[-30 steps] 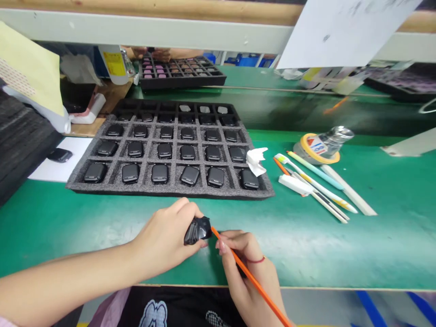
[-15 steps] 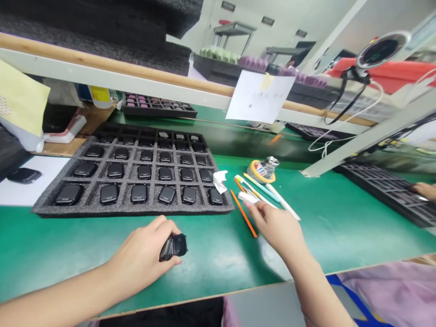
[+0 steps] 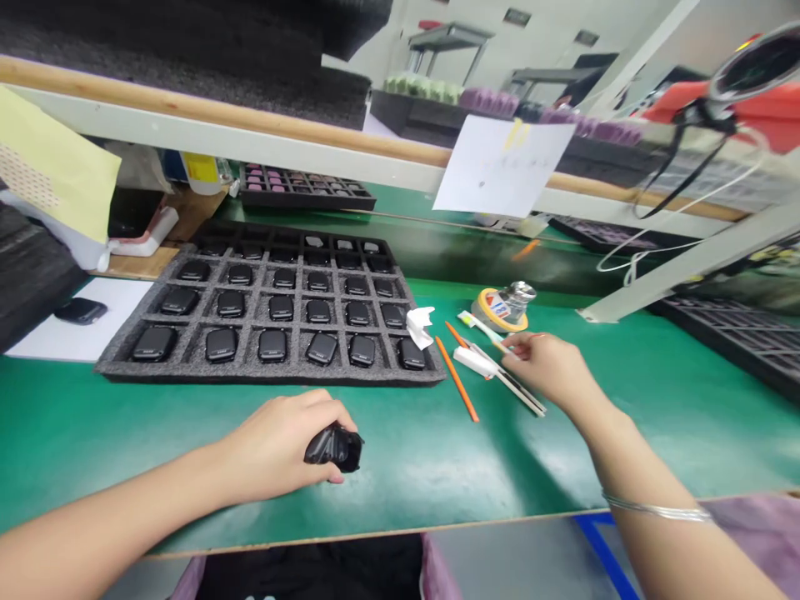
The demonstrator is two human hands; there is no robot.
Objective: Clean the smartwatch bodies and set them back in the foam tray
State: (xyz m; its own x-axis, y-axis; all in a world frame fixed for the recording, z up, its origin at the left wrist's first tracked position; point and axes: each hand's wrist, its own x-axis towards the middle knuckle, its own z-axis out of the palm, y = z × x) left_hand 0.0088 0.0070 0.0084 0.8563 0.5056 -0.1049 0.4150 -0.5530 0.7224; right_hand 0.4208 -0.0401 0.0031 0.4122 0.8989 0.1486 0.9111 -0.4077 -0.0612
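Note:
My left hand (image 3: 293, 450) is closed around a black watch case (image 3: 337, 448) just above the green bench, its open-looking face turned right. To the right, my right hand (image 3: 547, 367) pinches the handle of a toothbrush (image 3: 484, 330), whose bristled head points up and left. Under and beside that hand lie a white block (image 3: 475, 362), thin light-coloured sticks (image 3: 522, 393) and an orange stick (image 3: 458, 381). A dark foam tray (image 3: 250, 372) with black watch cases in its compartments stands beyond my left hand. Crumpled white tissue (image 3: 420, 326) sits at the tray's right corner.
Behind the tools stands a yellow-rimmed jar with a metal top (image 3: 503, 307). Another black case (image 3: 81, 311) lies on white paper (image 3: 37, 346) at left. A shelf (image 3: 375, 162) crosses above the bench, with a paper sheet (image 3: 505, 167) hanging from it. More trays (image 3: 737, 333) are at right.
My right hand has left the white block, moved right and taken hold of the toothbrush. The white block now lies on the bench. My left hand still holds the watch case; the view has shifted slightly.

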